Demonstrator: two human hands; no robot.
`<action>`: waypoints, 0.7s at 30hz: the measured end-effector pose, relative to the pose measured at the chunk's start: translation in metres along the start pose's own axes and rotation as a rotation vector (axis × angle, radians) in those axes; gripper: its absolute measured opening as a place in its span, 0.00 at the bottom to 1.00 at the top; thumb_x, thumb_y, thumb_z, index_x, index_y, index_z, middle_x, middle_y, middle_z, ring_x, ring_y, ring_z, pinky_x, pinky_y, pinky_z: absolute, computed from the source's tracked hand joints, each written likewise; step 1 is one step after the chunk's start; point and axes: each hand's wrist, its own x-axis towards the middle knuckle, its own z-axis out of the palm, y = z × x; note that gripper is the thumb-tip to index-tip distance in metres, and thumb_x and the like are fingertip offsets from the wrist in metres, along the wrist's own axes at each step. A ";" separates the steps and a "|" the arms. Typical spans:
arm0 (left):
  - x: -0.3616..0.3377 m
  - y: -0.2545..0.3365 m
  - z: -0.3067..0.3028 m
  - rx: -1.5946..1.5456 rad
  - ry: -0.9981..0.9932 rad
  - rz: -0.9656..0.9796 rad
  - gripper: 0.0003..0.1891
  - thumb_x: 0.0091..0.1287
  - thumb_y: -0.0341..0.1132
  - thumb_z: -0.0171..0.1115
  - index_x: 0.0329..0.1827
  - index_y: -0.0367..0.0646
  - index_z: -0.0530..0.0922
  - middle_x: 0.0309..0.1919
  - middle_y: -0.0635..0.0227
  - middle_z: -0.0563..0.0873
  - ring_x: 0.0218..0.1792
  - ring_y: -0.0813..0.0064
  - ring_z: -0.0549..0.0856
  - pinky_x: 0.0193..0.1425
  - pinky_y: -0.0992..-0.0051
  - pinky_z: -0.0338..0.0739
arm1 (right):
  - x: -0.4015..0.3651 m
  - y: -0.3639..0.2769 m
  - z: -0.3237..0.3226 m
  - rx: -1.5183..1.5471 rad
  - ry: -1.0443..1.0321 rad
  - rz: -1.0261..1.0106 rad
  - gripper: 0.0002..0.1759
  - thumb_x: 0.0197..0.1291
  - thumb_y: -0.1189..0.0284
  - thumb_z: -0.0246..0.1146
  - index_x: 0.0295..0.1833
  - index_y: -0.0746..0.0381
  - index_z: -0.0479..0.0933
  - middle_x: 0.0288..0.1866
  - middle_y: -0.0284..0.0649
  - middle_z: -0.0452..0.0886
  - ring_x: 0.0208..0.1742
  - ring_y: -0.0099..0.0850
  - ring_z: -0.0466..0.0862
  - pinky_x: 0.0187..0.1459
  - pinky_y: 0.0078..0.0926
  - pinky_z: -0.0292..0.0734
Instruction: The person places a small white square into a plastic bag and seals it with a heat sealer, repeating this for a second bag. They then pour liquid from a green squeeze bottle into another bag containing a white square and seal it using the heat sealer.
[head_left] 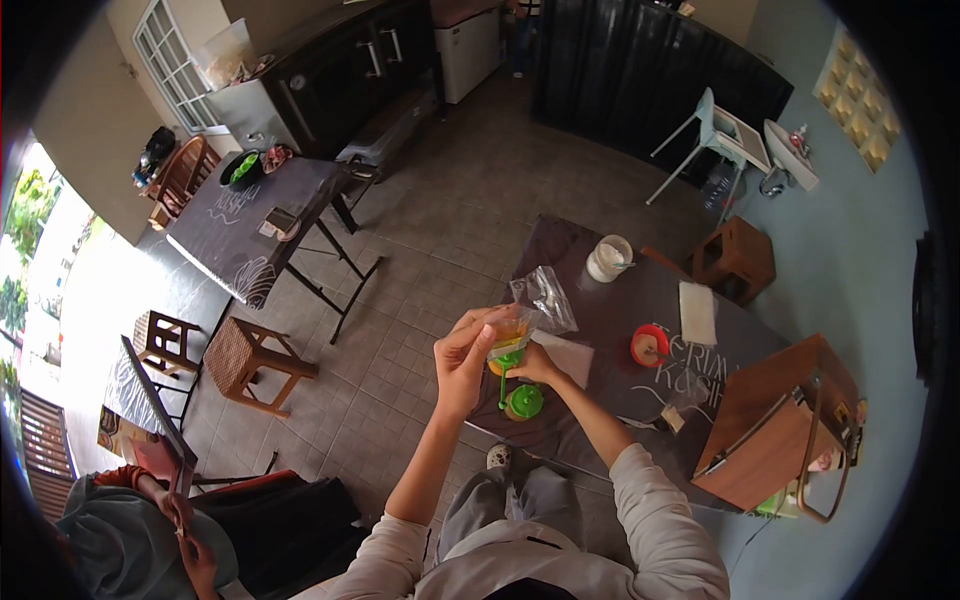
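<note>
My left hand (465, 358) is closed on a clear plastic packet (512, 328) with something yellow-orange in its lower part, held up above the table's near edge. Just to its right, my right hand (538, 365) curls its fingers around a container with a green top (508, 358), directly below the packet; the hands hide much of it. Another green-lidded container (524, 401) stands close beneath, at the table's near corner. Crumpled clear plastic (545, 298) and a white cloth or paper (572, 358) lie beyond my right hand.
On the dark table (590, 255) are a white-filled jar (609, 259), a red bowl (650, 346), a folded white cloth (697, 313) and a brown wooden case (770, 425). A person (150, 530) sits at lower left. Stools (255, 362) and a second table (290, 190) stand left.
</note>
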 end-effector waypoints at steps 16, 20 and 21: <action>-0.043 -0.022 0.142 -0.127 -0.371 -0.207 0.12 0.68 0.31 0.54 0.49 0.34 0.79 0.46 0.64 0.79 0.48 0.76 0.78 0.55 0.78 0.70 | -0.206 -0.228 -0.163 -0.029 0.575 -0.316 0.11 0.54 0.74 0.65 0.45 0.62 0.79 0.41 0.37 0.80 0.42 0.25 0.79 0.43 0.21 0.70; -0.083 -0.038 0.193 -0.169 -0.489 -0.187 0.12 0.69 0.31 0.53 0.50 0.33 0.79 0.46 0.65 0.79 0.48 0.78 0.77 0.54 0.79 0.70 | -0.270 -0.226 -0.177 -0.162 0.733 -0.359 0.06 0.52 0.76 0.66 0.37 0.66 0.81 0.35 0.39 0.81 0.34 0.28 0.80 0.35 0.22 0.73; -0.095 -0.042 0.205 -0.177 -0.502 -0.194 0.12 0.69 0.31 0.53 0.50 0.33 0.79 0.46 0.65 0.79 0.48 0.78 0.77 0.54 0.79 0.70 | -0.288 -0.223 -0.181 -0.168 0.746 -0.350 0.06 0.52 0.76 0.66 0.37 0.66 0.81 0.35 0.39 0.81 0.34 0.28 0.80 0.35 0.22 0.73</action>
